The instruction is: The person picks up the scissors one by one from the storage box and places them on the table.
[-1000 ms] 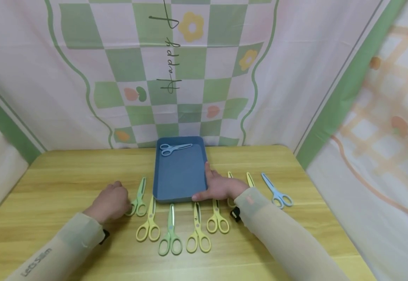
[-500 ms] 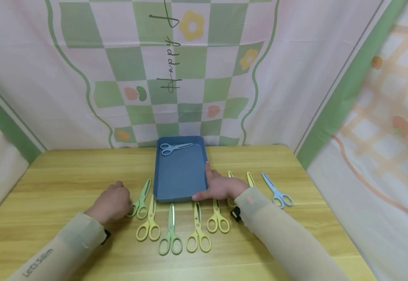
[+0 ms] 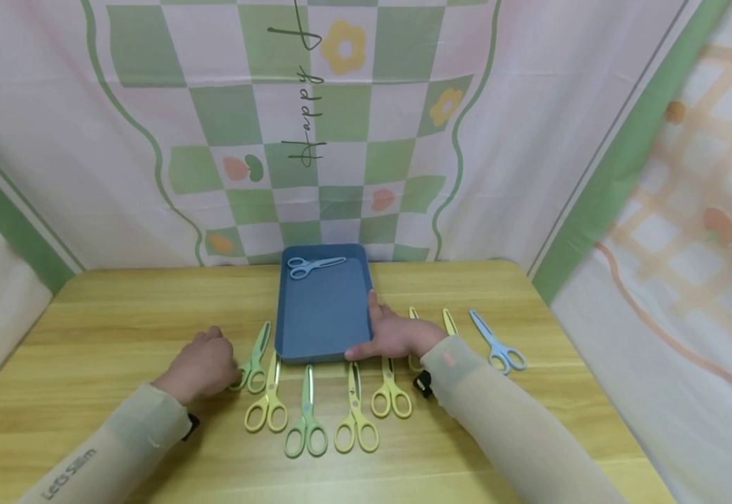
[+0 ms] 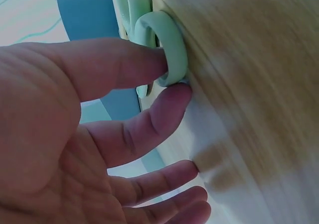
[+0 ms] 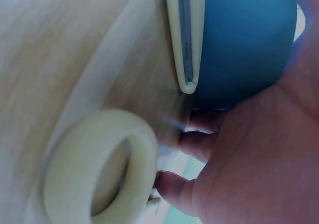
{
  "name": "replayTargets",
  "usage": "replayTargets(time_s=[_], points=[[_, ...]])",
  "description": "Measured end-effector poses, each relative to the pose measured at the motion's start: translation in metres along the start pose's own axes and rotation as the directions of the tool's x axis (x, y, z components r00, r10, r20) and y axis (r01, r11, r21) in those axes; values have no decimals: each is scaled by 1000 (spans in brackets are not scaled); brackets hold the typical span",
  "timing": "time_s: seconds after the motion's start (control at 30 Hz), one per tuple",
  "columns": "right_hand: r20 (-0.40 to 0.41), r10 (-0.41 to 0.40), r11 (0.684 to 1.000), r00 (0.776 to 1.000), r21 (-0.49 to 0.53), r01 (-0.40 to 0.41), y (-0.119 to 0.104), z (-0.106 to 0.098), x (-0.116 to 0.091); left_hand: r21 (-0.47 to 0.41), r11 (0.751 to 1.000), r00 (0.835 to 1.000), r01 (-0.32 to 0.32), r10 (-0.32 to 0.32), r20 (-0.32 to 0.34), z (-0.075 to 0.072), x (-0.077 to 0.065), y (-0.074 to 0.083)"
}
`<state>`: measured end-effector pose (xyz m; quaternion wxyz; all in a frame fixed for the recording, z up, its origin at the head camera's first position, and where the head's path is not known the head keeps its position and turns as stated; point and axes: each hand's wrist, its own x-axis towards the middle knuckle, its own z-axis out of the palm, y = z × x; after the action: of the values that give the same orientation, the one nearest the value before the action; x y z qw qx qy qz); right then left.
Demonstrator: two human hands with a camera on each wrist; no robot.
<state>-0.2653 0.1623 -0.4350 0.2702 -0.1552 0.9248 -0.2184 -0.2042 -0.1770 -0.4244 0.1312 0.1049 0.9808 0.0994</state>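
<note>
My left hand [image 3: 200,364] pinches one handle ring of the green scissors [image 3: 256,357] between thumb and index finger. In the left wrist view the thumb tip goes into that green ring [image 4: 178,50], and the index fingertip lies against its outside. The other fingers are loosely extended near the table. The blades point away, close to the left side of the blue tray [image 3: 324,315]. My right hand [image 3: 397,336] rests spread against the tray's front right corner, thumb along the front wall and a finger along the right wall. Blue scissors [image 3: 315,266] lie inside the tray.
In front of the tray lie yellow scissors [image 3: 267,402], another green pair [image 3: 305,423] and more yellow scissors [image 3: 356,420]. To the right are light blue scissors [image 3: 498,346] and yellow scissors [image 3: 449,322] partly hidden by my right arm. A patterned curtain [image 3: 340,119] hangs behind the table.
The green scissors at my left hand have turned, with the tip swinging right toward the tray. My left hand has shifted slightly right. The right hand and tray have stayed put.
</note>
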Motion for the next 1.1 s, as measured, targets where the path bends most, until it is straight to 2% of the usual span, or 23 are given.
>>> replayTargets(time_s=[0.13,0.27,0.4,0.47,0.57,0.63,0.67,0.7,0.8,0.97,1.1], points=[[0,-2,1000,1000,11,2,0,0,0,-18,1000,1000,-14,14,7,-3,-1,0],[1,-3,1000,1000,8,3,1,0,0,-56,998,999,-23,25,25,-14,3,1],[1,-4,1000,1000,8,4,1,0,-1,-101,990,995,-98,94,-44,-27,18,6],[4,-3,1000,1000,8,3,1,0,0,-105,976,976,-191,178,-125,-32,29,8],[5,-6,1000,1000,9,5,1,0,0,-96,936,923,-339,311,-229,-37,48,13],[4,-6,1000,1000,9,6,1,0,-1,-68,912,888,-404,373,-270,-40,60,17],[4,-7,1000,1000,11,7,1,0,-1,-61,903,876,-426,395,-278,-42,65,20],[3,-7,1000,1000,12,7,1,0,-1,-60,899,873,-434,403,-273,-44,70,22],[2,-7,1000,1000,13,7,1,-1,-1,-72,899,884,-432,406,-233,-50,85,27],[1,-4,1000,1000,15,4,1,-1,0,-139,907,915,-398,380,-137,-60,108,34],[5,-5,1000,1000,12,5,1,-1,0,-145,923,934,-357,347,-86,-63,125,40]])
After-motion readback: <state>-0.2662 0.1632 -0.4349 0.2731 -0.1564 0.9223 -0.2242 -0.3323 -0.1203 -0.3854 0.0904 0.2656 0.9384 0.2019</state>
